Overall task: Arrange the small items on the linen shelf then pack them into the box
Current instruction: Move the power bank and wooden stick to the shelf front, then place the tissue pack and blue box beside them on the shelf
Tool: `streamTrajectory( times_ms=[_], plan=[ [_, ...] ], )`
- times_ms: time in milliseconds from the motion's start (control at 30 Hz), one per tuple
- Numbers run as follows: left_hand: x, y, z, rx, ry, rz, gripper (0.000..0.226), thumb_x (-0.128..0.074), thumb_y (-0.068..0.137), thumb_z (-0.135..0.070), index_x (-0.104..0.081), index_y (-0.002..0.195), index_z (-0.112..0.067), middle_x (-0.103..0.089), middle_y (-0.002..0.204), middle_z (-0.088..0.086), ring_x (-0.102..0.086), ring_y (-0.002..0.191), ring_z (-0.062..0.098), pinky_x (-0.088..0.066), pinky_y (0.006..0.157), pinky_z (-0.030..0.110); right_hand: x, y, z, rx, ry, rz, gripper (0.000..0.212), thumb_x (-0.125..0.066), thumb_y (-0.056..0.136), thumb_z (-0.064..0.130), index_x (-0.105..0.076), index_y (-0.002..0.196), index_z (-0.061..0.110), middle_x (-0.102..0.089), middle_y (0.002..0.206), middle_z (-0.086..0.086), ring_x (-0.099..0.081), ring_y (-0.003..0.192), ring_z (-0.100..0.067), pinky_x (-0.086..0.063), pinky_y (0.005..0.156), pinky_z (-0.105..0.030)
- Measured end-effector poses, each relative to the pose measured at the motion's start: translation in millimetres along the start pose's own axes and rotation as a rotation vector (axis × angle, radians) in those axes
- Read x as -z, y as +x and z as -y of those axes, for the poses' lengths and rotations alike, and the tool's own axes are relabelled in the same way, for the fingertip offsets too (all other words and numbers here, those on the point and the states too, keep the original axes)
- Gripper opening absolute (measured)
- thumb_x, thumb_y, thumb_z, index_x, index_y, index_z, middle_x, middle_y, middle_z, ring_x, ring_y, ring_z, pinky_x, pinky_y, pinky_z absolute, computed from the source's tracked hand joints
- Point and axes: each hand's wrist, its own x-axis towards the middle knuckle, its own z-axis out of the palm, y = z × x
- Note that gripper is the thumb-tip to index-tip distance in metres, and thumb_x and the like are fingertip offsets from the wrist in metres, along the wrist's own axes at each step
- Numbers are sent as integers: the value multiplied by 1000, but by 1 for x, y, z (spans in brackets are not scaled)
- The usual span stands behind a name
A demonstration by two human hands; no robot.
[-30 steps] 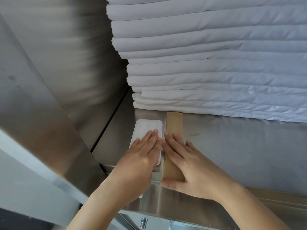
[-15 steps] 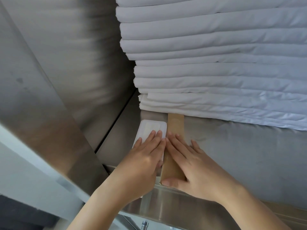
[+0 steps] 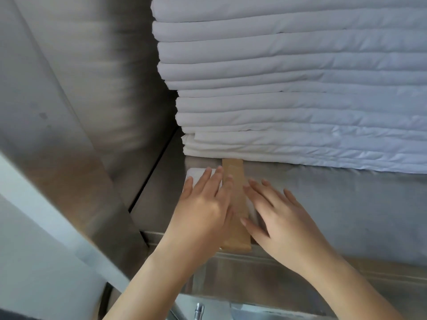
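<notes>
A long tan paper sleeve [image 3: 236, 218] lies on the steel shelf [image 3: 346, 204], its far end touching the linen stack. Beside it on the left is a flat white packet [image 3: 196, 175], mostly covered. My left hand [image 3: 205, 204] lies flat on the white packet with straight fingers, its fingertips reaching the sleeve's left edge. My right hand [image 3: 277, 215] is spread flat on the shelf just right of the sleeve, thumb at the sleeve's edge. No box is in view.
A tall stack of folded white linen [image 3: 288, 88] fills the back of the shelf. A steel side wall [image 3: 80, 100] closes the left. The shelf's front lip [image 3: 277, 262] runs under my wrists.
My right hand has slid off the tan sleeve to the shelf on its right. My left hand has moved a little forward over the white packet. The view shifted slightly.
</notes>
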Motion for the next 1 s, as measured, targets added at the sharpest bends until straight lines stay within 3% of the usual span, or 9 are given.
streamTrajectory(
  times_ms=[467,600,733,833,933,1000],
  plan=[
    [15,-34,-54,-309,-226,22,58,-85,62,-24,-66,111,2,-61,118,24,-57,109,44,-45,82,66,46,-95,49,-507,-268,-96,57,-81,64,25,-64,115,3,-61,122,-16,-57,112,-39,-45,82,-62],
    [19,-35,-93,-442,-301,11,59,-86,60,-24,-67,109,1,-62,116,24,-58,107,43,-43,81,65,69,-132,48,-646,-325,-117,60,-80,66,22,-60,121,6,-57,128,-14,-52,119,-36,-41,89,-61],
    [21,-41,-139,-582,-368,27,57,-85,62,-26,-67,110,-1,-63,116,21,-59,108,41,-44,82,63,94,-172,47,-788,-350,-105,64,-68,80,28,-44,138,13,-39,146,-6,-34,135,-30,-28,104,-55],
    [24,-49,-177,-665,-417,46,57,-85,61,-25,-67,110,-2,-63,116,20,-59,108,40,-44,82,63,111,-211,44,-883,-406,-161,63,-81,67,20,-59,123,4,-56,130,-15,-52,119,-38,-41,89,-61],
    [30,-62,-218,-750,-455,66,56,-86,59,-23,-68,108,-1,-64,115,20,-59,108,40,-44,80,63,130,-250,41,-981,-428,-163,61,-73,76,24,-52,131,8,-48,138,-11,-44,127,-35,-34,98,-59],
    [36,-72,-247,-807,-475,74,55,-87,59,-23,-69,107,-2,-65,114,19,-60,107,39,-45,79,63,142,-280,39,-1017,-474,-198,59,-79,71,23,-58,124,6,-55,131,-13,-51,120,-37,-40,91,-60]
  ],
)
